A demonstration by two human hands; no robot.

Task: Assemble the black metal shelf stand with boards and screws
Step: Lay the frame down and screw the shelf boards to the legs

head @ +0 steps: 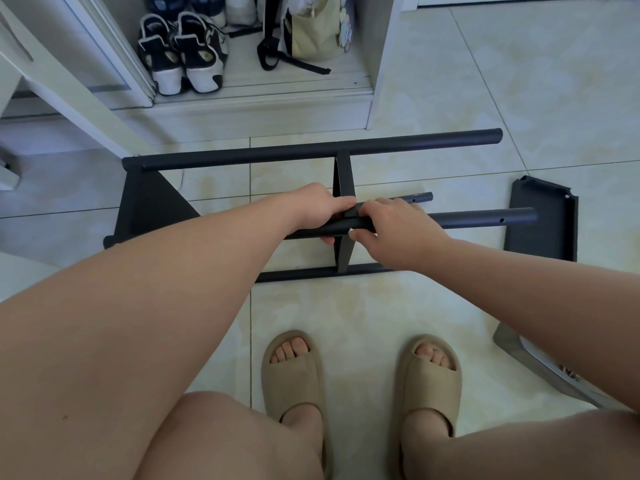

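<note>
Over pale tiles [485, 81], left hand [313, 209] and right hand [398, 226], apparently, around a black tube [485, 217].

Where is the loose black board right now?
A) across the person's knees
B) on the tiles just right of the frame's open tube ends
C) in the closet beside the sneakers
B: the loose black board lies on the tiles beside the open tube ends of the frame.

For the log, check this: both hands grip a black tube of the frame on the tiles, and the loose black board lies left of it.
Wrong side: the head view shows the loose black board lying right of the frame, not left. The left hand and right hand do both grip a black tube of it.
</note>
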